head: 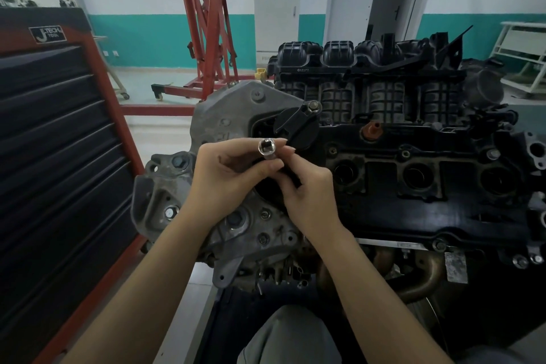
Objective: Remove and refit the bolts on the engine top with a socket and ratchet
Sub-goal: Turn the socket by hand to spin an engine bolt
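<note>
Socket (267,149) pinched by both hands, engine (413,180) beneath

My fingers (260,167) cover most of the socket (267,148); I see only its square-holed end. A dark tool (291,176) below it is mostly hidden by my right hand (307,195), so I cannot tell what it is. The tool chest (59,142) runs off the left edge.

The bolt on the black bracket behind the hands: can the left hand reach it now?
Probably not yet: the left hand is busy holding the socket, though nothing blocks the bolt.
</note>
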Motion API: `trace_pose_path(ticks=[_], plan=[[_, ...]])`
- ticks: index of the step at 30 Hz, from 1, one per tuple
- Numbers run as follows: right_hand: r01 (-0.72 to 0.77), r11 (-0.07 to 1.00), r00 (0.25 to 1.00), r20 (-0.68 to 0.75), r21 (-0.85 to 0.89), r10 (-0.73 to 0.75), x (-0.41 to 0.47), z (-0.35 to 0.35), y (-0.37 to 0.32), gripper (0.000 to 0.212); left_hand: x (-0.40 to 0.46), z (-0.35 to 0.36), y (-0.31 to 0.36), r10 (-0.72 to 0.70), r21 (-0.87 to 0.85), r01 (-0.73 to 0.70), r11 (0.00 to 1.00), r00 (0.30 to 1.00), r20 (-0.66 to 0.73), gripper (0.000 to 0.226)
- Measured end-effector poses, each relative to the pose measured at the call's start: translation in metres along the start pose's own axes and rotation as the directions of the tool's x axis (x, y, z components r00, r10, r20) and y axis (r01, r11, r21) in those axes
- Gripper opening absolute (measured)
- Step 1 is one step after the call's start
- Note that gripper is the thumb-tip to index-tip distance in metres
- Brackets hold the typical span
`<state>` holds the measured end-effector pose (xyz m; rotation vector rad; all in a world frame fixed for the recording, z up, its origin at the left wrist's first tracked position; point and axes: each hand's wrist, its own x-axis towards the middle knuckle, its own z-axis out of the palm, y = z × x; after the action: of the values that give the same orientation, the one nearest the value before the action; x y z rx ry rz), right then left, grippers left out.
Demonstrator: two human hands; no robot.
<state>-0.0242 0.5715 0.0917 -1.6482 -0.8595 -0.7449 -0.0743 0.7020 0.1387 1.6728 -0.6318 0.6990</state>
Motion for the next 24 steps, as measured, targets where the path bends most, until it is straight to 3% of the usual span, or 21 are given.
trace_pose_path(ticks=[4, 6, 11, 16, 20, 24], plan=[[-0.014, 0.999, 0.995, -0.095, 0.052, 0.019, -0.0021, 0.0027, 0.0006, 0.028, -0.0002, 0.0003, -0.0014, 0.058, 0.1, -0.049, 0.994, 0.995, -0.085, 0.026], [-0.019, 0.997, 0.994, -0.108, 0.076, 0.027, -0.0016, 0.0035, 0.0004, 0.028, -0.0006, 0.0001, -0.0014, 0.041, 0.07, -0.034, 0.997, 0.994, -0.105, 0.022], [0.013, 0.999, 0.998, -0.064, 0.04, -0.01, -0.0037, 0.0019, 0.0034, 0.032, 0.0009, -0.0016, -0.0023, 0.025, 0.001, -0.025, 1.0, 0.999, 0.022, 0.026], [0.0, 1.0, 0.993, -0.119, 0.005, 0.001, -0.0041, 0.0036, 0.0047, 0.026, 0.0007, 0.0013, 0.0002, 0.085, 0.164, -0.078, 0.983, 0.996, -0.04, 0.026], [0.008, 1.0, 0.994, -0.105, 0.026, -0.005, -0.0038, 0.0021, 0.0029, 0.029, -0.0003, 0.0025, 0.0006, -0.001, 0.083, 0.009, 0.997, 0.995, -0.1, 0.028], [0.035, 0.999, 0.994, -0.1, 0.005, -0.034, -0.0052, 0.0028, 0.0034, 0.029, 0.0006, 0.0003, 0.0018, -0.008, -0.004, 0.008, 1.0, 1.0, 0.003, 0.034]])
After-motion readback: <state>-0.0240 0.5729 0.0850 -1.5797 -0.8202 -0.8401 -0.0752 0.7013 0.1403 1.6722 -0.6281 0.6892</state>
